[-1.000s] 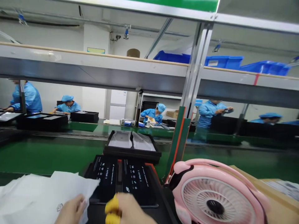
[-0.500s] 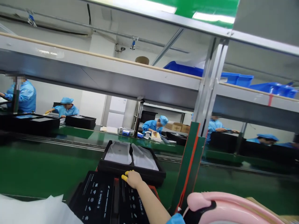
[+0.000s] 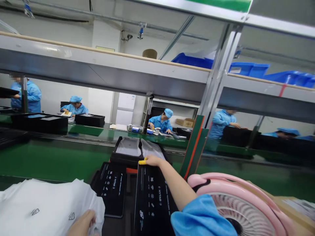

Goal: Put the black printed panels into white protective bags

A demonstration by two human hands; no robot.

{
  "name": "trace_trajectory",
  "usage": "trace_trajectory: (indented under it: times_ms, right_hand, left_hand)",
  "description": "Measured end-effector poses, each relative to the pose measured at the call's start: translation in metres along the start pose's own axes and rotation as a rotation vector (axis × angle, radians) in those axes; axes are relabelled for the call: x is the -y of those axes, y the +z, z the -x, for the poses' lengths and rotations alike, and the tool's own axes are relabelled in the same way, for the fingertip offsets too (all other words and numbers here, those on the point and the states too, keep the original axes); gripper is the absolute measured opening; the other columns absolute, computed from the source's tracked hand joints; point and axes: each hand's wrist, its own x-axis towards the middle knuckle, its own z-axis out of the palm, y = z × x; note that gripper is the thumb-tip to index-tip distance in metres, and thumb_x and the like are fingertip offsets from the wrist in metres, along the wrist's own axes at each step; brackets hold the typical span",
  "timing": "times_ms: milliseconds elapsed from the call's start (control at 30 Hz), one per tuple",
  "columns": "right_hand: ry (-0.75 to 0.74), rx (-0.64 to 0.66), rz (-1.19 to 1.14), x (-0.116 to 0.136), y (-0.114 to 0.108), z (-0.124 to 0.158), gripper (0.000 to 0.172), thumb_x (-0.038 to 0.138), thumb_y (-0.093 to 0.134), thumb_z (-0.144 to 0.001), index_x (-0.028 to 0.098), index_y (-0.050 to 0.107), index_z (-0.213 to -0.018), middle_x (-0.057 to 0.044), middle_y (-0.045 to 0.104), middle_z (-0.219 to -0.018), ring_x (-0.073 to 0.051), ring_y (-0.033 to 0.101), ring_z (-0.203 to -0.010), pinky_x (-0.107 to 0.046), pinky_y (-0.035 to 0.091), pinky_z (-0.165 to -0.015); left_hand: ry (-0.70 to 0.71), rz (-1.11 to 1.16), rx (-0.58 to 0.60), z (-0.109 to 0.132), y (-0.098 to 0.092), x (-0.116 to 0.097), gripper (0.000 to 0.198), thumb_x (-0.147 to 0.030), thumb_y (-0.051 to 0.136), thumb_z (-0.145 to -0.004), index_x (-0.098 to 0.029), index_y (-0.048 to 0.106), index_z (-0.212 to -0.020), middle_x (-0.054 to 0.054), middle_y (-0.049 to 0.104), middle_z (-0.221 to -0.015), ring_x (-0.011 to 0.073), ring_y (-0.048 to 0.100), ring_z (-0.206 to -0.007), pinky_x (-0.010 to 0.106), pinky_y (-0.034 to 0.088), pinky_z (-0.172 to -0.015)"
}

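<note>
nearest: left hand (image 3: 82,224) at bottom edge, fingers curled on white bags (image 3: 41,205). right hand (image 3: 150,160) reaching forward, fingers closed over far edge of right black box (image 3: 152,196), raised above left box (image 3: 112,186). beyond, black tray (image 3: 123,158) on green belt (image 3: 49,160).

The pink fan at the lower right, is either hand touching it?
No. The right hand grips a black box, the left hand touches white bags; the pink fan stands apart.
</note>
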Motion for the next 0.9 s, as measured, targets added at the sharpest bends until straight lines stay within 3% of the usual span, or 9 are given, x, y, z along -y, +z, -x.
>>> trace_trajectory:
  times_ms: [100,233,333,400,467,567,667,800,900]
  right_hand:
    - [-0.056,0.143,-0.017,0.015,-0.03,0.029,0.023,0.029,0.078,-0.057,0.016,0.067,-0.073,0.004,0.06,-0.063,-0.005,0.048,-0.051,-0.018,0.038,-0.053]
    - [-0.103,0.145,0.006,0.042,-0.06,0.068,0.026,0.015,0.081,-0.041,0.018,0.068,-0.064,0.006,0.054,-0.05,-0.007,0.043,-0.046,-0.019,0.034,-0.053]
    - [-0.135,0.031,-0.004,0.051,-0.085,0.101,0.022,0.019,0.081,-0.041,0.015,0.065,-0.056,0.008,0.044,-0.042,-0.006,0.041,-0.045,-0.019,0.033,-0.054]
    - [-0.139,-0.084,-0.047,0.046,-0.099,0.125,0.02,0.025,0.077,-0.051,0.013,0.067,-0.062,0.007,0.047,-0.047,-0.006,0.044,-0.05,-0.017,0.033,-0.054]
    - [-0.122,-0.228,-0.247,0.035,-0.103,0.15,0.022,0.03,0.071,-0.059,0.011,0.067,-0.07,0.004,0.056,-0.057,-0.007,0.049,-0.055,-0.016,0.035,-0.054]
    - [-0.005,-0.499,-0.768,0.021,-0.081,0.181,0.035,0.038,0.074,-0.052,0.009,0.066,-0.07,0.0,0.061,-0.062,-0.009,0.052,-0.057,-0.019,0.041,-0.054]
    - [0.156,-0.708,-1.094,0.021,-0.037,0.202,0.044,0.042,0.079,-0.04,0.011,0.066,-0.069,-0.001,0.062,-0.059,-0.012,0.052,-0.056,-0.022,0.044,-0.053]
    - [0.295,-0.719,-1.247,0.037,0.019,0.215,0.049,0.044,0.08,-0.033,0.013,0.068,-0.068,-0.003,0.066,-0.065,-0.017,0.058,-0.064,-0.026,0.05,-0.064]
    - [0.355,-0.681,-1.245,0.045,0.049,0.218,0.052,0.047,0.08,-0.035,0.013,0.069,-0.072,-0.006,0.068,-0.07,-0.021,0.061,-0.068,-0.028,0.052,-0.067]
  left_hand:
    - [0.009,0.042,-0.041,0.0,-0.003,-0.003,0.017,-0.014,0.052,-0.062,-0.023,0.038,-0.067,0.0,0.055,-0.075,0.0165,0.055,-0.073,0.026,0.04,-0.071]
    - [0.018,0.182,-0.137,-0.001,-0.01,0.0,0.015,-0.017,0.046,-0.07,-0.022,0.036,-0.06,-0.004,0.047,-0.06,0.0145,0.051,-0.062,0.024,0.038,-0.063]
    - [-0.001,0.33,-0.302,0.006,-0.028,-0.003,0.03,-0.042,0.043,-0.077,-0.023,0.031,-0.057,-0.005,0.037,-0.055,0.014,0.046,-0.056,0.025,0.038,-0.058]
    - [0.004,0.438,-0.388,0.013,-0.037,-0.011,0.039,-0.056,0.039,-0.076,-0.023,0.031,-0.057,-0.005,0.036,-0.055,0.0136,0.044,-0.055,0.025,0.038,-0.057]
    - [0.018,0.459,-0.413,0.02,-0.036,-0.024,0.044,-0.062,0.031,-0.078,-0.023,0.034,-0.058,-0.005,0.038,-0.056,0.0139,0.044,-0.056,0.026,0.039,-0.057]
    - [0.034,0.388,-0.34,0.02,-0.014,-0.043,0.041,-0.059,0.028,-0.079,-0.023,0.037,-0.06,-0.002,0.046,-0.057,0.0159,0.048,-0.059,0.028,0.042,-0.061]
    - [0.014,0.342,-0.21,0.008,0.013,-0.049,0.03,-0.048,0.041,-0.075,-0.024,0.039,-0.057,0.002,0.057,-0.058,0.021,0.056,-0.063,0.033,0.045,-0.064]
    - [0.025,0.483,-0.25,-0.003,0.021,-0.037,0.01,-0.03,0.042,-0.069,-0.025,0.046,-0.061,0.005,0.065,-0.072,0.025,0.06,-0.089,0.036,0.044,-0.086]
    - [-0.099,0.764,-0.383,0.0,0.014,-0.028,0.015,-0.035,0.044,-0.068,-0.025,0.041,-0.057,0.004,0.058,-0.061,0.0288,0.059,-0.083,0.043,0.044,-0.083]
